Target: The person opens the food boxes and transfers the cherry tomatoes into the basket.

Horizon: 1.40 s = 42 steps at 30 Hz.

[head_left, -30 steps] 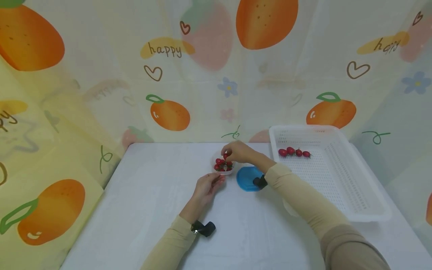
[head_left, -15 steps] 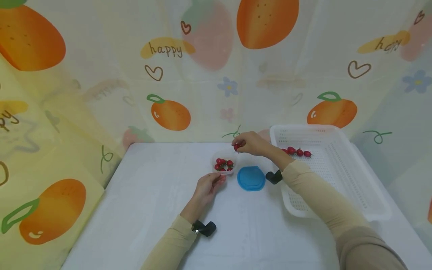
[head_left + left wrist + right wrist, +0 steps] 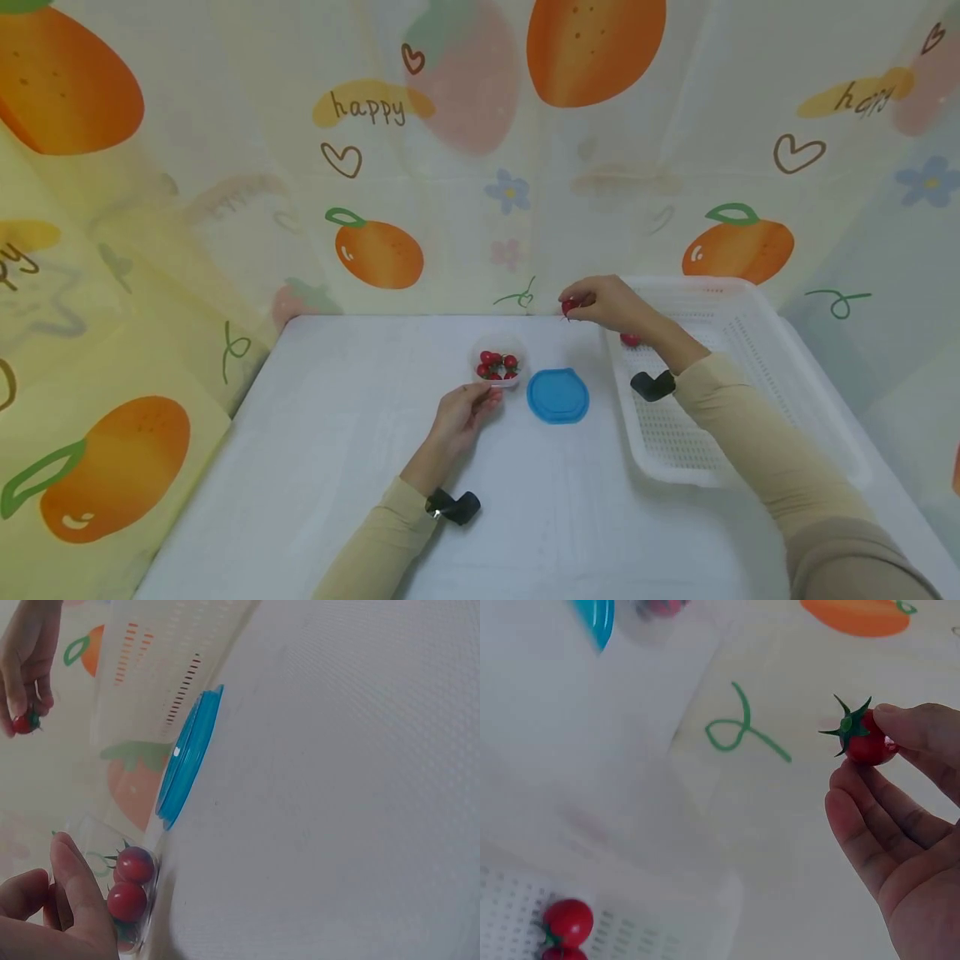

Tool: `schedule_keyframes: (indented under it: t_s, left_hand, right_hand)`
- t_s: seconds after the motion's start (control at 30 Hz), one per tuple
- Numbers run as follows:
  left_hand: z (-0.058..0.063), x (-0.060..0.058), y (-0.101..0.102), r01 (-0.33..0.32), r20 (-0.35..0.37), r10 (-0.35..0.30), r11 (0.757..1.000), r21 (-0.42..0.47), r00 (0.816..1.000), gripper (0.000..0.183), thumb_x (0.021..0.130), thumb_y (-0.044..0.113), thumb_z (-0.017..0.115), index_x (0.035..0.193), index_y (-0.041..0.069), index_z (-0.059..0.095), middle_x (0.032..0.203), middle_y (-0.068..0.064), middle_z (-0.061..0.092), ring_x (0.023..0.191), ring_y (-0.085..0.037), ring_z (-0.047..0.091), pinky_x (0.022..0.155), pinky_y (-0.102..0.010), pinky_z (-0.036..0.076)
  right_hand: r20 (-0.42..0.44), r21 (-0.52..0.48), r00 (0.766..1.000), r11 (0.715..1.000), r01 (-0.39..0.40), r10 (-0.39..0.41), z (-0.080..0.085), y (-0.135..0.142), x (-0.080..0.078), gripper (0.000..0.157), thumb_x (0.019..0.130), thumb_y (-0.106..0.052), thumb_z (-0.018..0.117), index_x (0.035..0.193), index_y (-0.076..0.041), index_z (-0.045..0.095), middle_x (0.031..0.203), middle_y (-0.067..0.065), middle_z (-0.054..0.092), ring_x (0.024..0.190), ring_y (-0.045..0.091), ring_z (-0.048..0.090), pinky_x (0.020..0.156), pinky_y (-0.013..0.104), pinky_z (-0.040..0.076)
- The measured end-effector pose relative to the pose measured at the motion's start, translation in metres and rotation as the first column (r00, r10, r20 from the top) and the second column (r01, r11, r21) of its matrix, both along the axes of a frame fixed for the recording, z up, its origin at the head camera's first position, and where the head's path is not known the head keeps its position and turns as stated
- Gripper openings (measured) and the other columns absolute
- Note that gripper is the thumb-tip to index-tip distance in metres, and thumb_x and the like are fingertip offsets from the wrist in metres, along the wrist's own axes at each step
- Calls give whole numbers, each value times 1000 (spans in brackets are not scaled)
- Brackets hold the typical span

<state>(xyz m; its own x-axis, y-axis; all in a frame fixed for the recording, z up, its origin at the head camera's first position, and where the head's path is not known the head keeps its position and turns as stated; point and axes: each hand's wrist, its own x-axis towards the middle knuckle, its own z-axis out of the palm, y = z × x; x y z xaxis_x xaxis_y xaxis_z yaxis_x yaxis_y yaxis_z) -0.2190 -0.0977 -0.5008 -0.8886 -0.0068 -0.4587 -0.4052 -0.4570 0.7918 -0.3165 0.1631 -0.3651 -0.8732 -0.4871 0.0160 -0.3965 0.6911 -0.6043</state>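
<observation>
Between the thumb and fingertips of my right hand (image 3: 611, 304) is a red cherry tomato (image 3: 871, 741) with a green stem top, held in the air near the left rim of the white basket. My left hand (image 3: 459, 417) grips the near edge of a small clear plastic container (image 3: 508, 385) with its thumb and fingers. Several cherry tomatoes (image 3: 127, 901) lie inside that container. To its right, the blue lid (image 3: 558, 397) rests on the table. One more cherry tomato (image 3: 630, 340) shows in the basket below my right hand; the right wrist view shows two there.
The white perforated basket (image 3: 817, 400) takes up the right side of the white-covered table (image 3: 337, 417). Behind the table hangs a fruit-printed cloth (image 3: 450, 208). A black wrist camera (image 3: 457, 507) sits on the left wrist, and another wrist camera (image 3: 652, 385) on the right.
My right hand has lifted a cherry tomato out of the clear container and carried it rightward and up to the basket's left rim. My left hand has stayed in place.
</observation>
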Motion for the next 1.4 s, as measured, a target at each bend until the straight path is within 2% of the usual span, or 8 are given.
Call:
schedule_keyframes:
  t_s: [0.27,0.47,0.6,0.7,0.8,1.07,1.17,1.4]
  left_hand:
    - [1,-1,0,-2,1,2,1000,-12,1000,26,95,14,61,116,-1,60,96,-8,72,88,-13,70,77,-18,58]
    - [2,0,-1,9,3,-9,1000,-19,1000,27,95,15,61,117,-1,60,104,-11,71,90,-13,70,79,-18,58]
    - [1,-1,-2,17,2,-17,1000,-15,1000,28,95,15,61,118,-1,59,103,-10,71,90,-13,70,80,-18,58]
    - [-1,-1,-1,17,5,-17,1000,-12,1000,27,95,14,61,118,-1,59,100,-9,72,90,-13,70,80,-19,58]
    - [-1,-1,-1,19,6,-19,1000,-11,1000,28,95,15,61,118,-1,59,100,-8,72,90,-13,70,80,-18,58]
    - [0,1,-1,19,7,-19,1000,-6,1000,27,96,15,60,118,-1,58,94,-5,72,86,-11,70,79,-19,58]
    - [0,1,0,18,3,-18,1000,-10,1000,27,96,15,60,117,-2,59,93,-5,72,85,-11,70,79,-19,59]
    - [0,1,-1,20,-5,-20,1000,-13,1000,27,97,15,59,118,-2,58,94,-4,72,85,-11,70,79,-18,59]
  right_hand:
    - [40,57,995,994,88,-91,0,40,-1,36,94,-16,62,128,-4,61,122,21,64,109,35,60,99,51,52]
    - [62,89,988,986,139,-144,-13,65,-8,35,93,-14,62,127,-4,61,122,23,63,105,36,61,98,54,52]
    - [77,131,984,980,149,-160,-23,75,-12,35,91,-13,62,123,-1,62,118,25,64,100,36,61,95,56,52]
    - [111,161,979,975,153,-172,-32,81,-15,34,89,-12,63,120,2,64,113,27,65,94,36,62,86,52,56]
    - [148,188,973,971,146,-175,-45,85,-17,30,87,-9,65,114,4,66,106,26,66,88,34,60,75,43,56]
    - [233,234,961,968,92,-148,-75,86,-17,22,83,-5,68,103,5,70,90,16,64,80,24,58,67,27,54]
    - [252,237,958,968,78,-139,-81,84,-17,21,83,-4,68,102,5,70,90,15,62,78,22,57,63,23,51]
    - [272,262,950,962,77,-150,-84,78,-15,23,84,-4,68,106,4,69,93,15,62,80,22,58,63,23,50]
